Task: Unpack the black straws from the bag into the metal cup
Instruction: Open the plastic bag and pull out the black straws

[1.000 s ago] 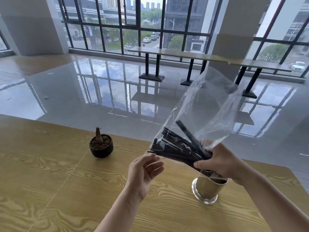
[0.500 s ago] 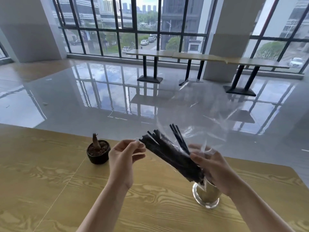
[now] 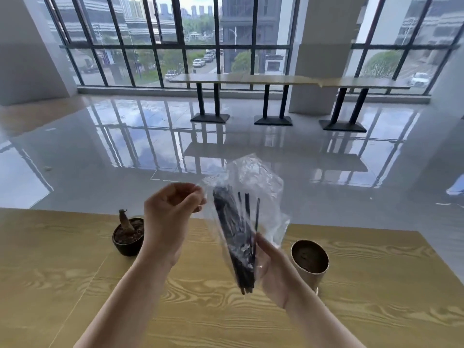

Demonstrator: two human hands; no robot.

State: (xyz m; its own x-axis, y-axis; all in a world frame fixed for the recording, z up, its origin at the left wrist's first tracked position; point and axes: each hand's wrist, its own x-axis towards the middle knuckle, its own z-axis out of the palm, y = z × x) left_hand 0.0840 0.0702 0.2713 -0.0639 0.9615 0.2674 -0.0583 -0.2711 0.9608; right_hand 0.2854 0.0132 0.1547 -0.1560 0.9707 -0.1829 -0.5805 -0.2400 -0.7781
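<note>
Straws (image 3: 232, 229), all black, sit inside the clear bag (image 3: 261, 187), held up just left of the metal cup (image 3: 310, 266) on the desk (image 3: 75, 272). The left grip (image 3: 168, 219) pinches the bag's top edge. The right grip (image 3: 275, 272) holds the bag's bottom with the straws.

1 view only, from a wide-angle camera worn on the person's head; it faces forward and tilts down across the wooden surface (image 3: 62, 272); it sits close, so both forearms enter from the bottom edge and the left hand (image 3: 168, 222) and right hand (image 3: 275, 271), holding the bag (image 3: 251, 177), fill the centre; the upper half reaches well beyond, over the glossy floor (image 3: 125, 159) to the windows (image 3: 190, 33); straight lines bow outward near the edges.
</note>
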